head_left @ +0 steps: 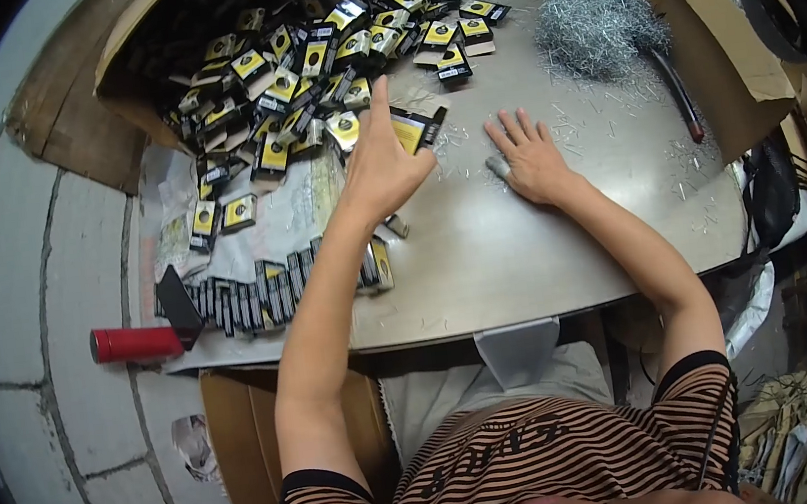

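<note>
Above the middle of the table (466, 275), a small black-and-yellow box (412, 133) sits at the palm side of the left hand (382, 167), partly hidden by it; the left grip is clamped on this box, its thumb at the near edge and the index finger pointing straight away from the body. To its right, the right hand (535, 167) lies palm down on the table, its grip spread with the fingers apart and a grey covering (498, 167) on the thumb. Scattered metal bits (564, 129) lie around that hand. Beyond the left hand, a heap of similar boxes (283, 86) spills toward it from a large carton (127, 50), lying at all angles. Nearer the body, partly behind the left forearm, a row of boxes (269, 295) stands side by side along the table's near left part, with a red cylinder (135, 343) and a dark plate (178, 302) at its left end. At the far right rests a tangled mound of shiny metal pieces (597, 26), a dark rod (676, 96) beside it, near a cardboard flap (724, 26).
</note>
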A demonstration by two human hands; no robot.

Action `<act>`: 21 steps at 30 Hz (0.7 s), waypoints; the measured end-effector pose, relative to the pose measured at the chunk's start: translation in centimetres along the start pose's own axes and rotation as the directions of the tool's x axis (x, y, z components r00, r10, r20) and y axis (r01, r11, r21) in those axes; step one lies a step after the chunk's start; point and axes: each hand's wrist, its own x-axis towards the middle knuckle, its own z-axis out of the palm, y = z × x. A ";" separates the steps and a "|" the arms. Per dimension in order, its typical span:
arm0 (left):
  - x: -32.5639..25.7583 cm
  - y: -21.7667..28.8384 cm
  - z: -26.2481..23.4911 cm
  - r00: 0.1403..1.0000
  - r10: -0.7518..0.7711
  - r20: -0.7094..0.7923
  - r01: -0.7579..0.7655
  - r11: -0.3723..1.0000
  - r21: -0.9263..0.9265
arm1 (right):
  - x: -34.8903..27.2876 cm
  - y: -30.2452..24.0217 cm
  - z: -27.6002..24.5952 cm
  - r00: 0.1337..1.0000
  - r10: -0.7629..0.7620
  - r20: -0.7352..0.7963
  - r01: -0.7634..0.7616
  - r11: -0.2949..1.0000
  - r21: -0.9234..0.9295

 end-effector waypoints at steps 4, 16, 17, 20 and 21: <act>-5.8 2.6 2.9 0.999 -0.021 -0.043 -0.004 0.860 -0.510 | -3.4 -0.3 2.3 0.975 -0.073 -0.208 0.116 0.972 0.204; -24.6 5.6 4.8 0.849 -0.393 0.354 0.440 0.152 -0.885 | -8.9 2.5 0.0 0.931 0.216 -0.295 -0.040 0.861 0.507; -25.9 5.7 5.1 0.846 -0.376 0.379 0.451 0.123 -0.884 | -8.2 2.7 0.8 0.937 0.181 -0.299 -0.041 0.907 0.419; -31.0 5.1 6.2 0.786 -0.487 0.381 0.469 0.069 -0.880 | -7.8 -1.4 0.8 0.964 -0.055 -0.262 0.149 0.923 0.355; -32.4 5.2 6.2 0.759 -0.519 0.393 0.489 0.056 -0.870 | -8.3 -2.9 0.3 0.955 -0.185 -0.232 0.258 0.902 0.346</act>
